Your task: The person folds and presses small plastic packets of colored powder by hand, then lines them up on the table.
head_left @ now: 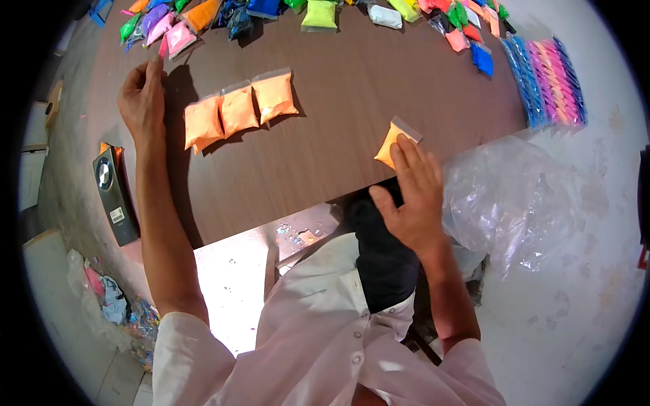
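Observation:
Near the table's front edge, my right hand (413,186) has its fingers spread, with the fingertips resting on a small orange packet (388,147). My left hand (144,95) is raised at the left, thumb and fingers pinched together on a thin pink strip (163,46) that points up toward a pink packet (179,38). Between the hands, three orange packets (237,108) lie side by side in a slanted row on the brown table (318,135), and part of another orange packet shows under the leftmost one.
Many coloured packets (318,15) line the table's far edge. Bundles of twisted coloured packs (545,82) lie at the right corner. A large clear plastic bag (511,196) hangs at the right edge. A dark box (115,196) stands left of my left forearm.

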Motion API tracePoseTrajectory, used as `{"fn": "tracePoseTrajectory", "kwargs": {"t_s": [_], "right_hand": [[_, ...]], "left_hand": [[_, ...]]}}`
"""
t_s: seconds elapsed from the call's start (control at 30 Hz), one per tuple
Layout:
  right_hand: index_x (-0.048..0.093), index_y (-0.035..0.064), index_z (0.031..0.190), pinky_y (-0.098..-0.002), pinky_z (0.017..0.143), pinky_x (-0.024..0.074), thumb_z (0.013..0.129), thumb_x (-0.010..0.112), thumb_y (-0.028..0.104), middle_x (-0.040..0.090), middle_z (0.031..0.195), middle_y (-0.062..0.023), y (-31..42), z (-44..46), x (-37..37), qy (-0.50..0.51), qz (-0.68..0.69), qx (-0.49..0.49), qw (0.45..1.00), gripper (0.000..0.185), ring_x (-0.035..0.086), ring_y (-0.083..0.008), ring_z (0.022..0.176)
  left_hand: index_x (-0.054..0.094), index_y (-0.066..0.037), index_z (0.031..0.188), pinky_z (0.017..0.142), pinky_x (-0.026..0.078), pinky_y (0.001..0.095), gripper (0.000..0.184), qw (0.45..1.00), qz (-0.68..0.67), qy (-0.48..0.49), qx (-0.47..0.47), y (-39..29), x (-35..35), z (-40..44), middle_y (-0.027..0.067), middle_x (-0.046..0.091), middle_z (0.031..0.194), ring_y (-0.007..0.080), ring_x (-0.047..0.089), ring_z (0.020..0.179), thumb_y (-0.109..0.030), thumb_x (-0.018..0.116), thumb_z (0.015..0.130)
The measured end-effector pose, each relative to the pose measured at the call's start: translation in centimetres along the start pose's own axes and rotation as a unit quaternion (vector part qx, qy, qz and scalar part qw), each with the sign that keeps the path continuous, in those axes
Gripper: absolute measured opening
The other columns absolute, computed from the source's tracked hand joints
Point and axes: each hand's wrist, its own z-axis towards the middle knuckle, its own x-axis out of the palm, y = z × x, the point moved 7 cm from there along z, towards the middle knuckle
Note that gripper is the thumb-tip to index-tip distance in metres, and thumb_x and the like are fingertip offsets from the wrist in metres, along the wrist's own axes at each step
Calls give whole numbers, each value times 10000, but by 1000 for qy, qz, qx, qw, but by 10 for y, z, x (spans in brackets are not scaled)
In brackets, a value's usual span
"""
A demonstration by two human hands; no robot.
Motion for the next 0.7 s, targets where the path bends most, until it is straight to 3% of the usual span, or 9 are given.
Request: {"fn": "tracePoseTrajectory", "kwargs": {"t_s": [0.23,0.47,0.53,0.63,0.7], "right_hand": [[604,-28,1411,-546,1179,349,932,728,272,568,1511,-214,-11,0,7,-22,23,3,999,579,534,-388,1399],[676,-7,1325,-461,1114,478,901,726,39,626,1434,-205,-13,1,0,-72,119,75,987,428,607,-386,1302],[686,-15,1311,-452,1112,485,891,745,31,643,1408,-213,-19,1,-3,-96,53,124,986,426,615,-389,1295],[719,-31,1256,-433,1072,520,888,737,0,685,1338,-212,-25,1,-5,-112,28,108,987,369,658,-381,1234],[743,-48,1196,-414,1033,547,888,712,-48,718,1284,-189,-21,5,-4,-126,12,106,986,310,692,-366,1180]], "left_hand": [[777,-12,953,575,369,224,326,1000,0,-2,0,0,0,-1,-36,647,761,30,498,643,-337,793,967],[781,-6,946,600,402,227,282,1000,-19,-1,14,4,2,0,-28,669,773,39,531,670,-287,772,976],[783,15,945,638,441,232,283,999,-28,-3,16,-1,2,-2,-15,683,782,55,567,709,-265,761,978],[777,37,964,655,456,232,299,999,-38,-4,4,-2,3,-3,-12,688,782,59,579,722,-260,760,979],[776,9,962,616,409,223,276,999,-32,-2,4,-2,3,-4,-27,665,780,44,540,691,-266,763,986]]}}
